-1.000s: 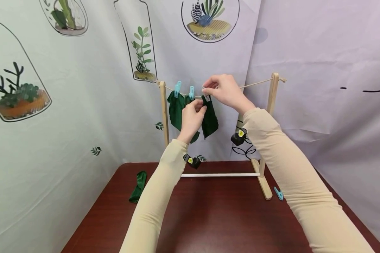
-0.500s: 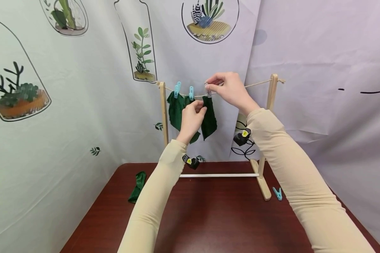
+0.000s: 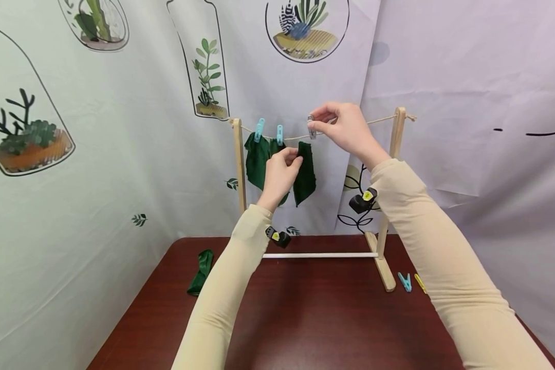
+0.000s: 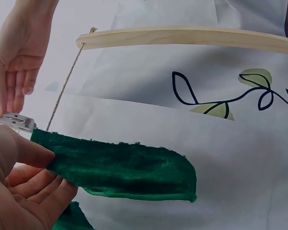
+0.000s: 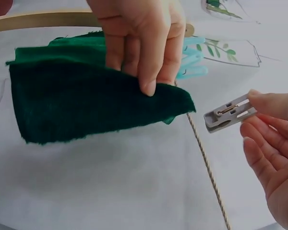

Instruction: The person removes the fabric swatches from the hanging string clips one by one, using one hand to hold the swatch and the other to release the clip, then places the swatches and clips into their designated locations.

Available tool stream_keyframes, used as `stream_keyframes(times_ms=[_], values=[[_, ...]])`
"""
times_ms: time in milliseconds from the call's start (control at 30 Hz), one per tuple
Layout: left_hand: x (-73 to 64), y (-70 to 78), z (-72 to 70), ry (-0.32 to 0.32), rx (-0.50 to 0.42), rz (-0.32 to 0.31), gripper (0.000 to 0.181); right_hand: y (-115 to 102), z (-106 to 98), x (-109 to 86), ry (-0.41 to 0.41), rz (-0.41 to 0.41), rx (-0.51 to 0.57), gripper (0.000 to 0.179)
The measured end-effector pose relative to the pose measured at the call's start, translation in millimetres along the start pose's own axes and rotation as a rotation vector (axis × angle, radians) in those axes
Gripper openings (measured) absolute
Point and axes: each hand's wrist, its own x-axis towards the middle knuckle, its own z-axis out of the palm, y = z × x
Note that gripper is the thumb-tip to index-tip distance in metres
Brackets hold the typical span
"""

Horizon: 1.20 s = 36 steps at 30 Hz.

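Note:
My left hand [image 3: 281,172] pinches the upper end of a dark green cloth piece [image 3: 307,174] between thumb and fingers, beside the rope line [image 3: 296,137]. The cloth hangs down from that grip. In the right wrist view, a grey clothespin [image 5: 228,112] sits in the pinch of my right hand [image 5: 278,143], its tip a short gap from the cloth's corner. Further left, two light blue clothespins [image 3: 259,130] clip other green cloth [image 3: 257,162] to the line, part of it hidden behind my left hand.
Wooden posts [image 3: 396,133] carry the rope, joined low down by a white bar [image 3: 321,255]. On the dark red table [image 3: 305,318] lie another green cloth piece [image 3: 201,272] at left, and a blue clothespin [image 3: 405,282] and a yellow clothespin [image 3: 421,283] at right. A printed curtain hangs behind.
My right hand has moved right and slightly up with the grey clothespin, off the cloth's top edge. The left hand has stayed put. The yellow clothespin has come into view beside the right sleeve.

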Motion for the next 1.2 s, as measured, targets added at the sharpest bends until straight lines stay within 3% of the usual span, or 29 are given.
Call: stream_keyframes(times_ms=[233,533,800,1200], values=[[-3.7,1.8,-4.5,0.005,-0.005,0.009,0.026,6,-9,-11.3,-0.067,0.068,-0.008,0.045],[-11.5,4.3,-23.1,0.01,-0.017,0.044,0.025,26,-28,-30.8,-0.06,0.126,-0.019,0.052],[-16.4,0.2,-56.3,0.042,0.017,0.021,0.026,45,-55,-50.6,0.007,0.184,-0.027,0.056],[-25.8,-18.0,-125.1,0.157,0.068,0.005,0.029,76,-101,-86.6,0.12,0.26,0.045,0.052]])
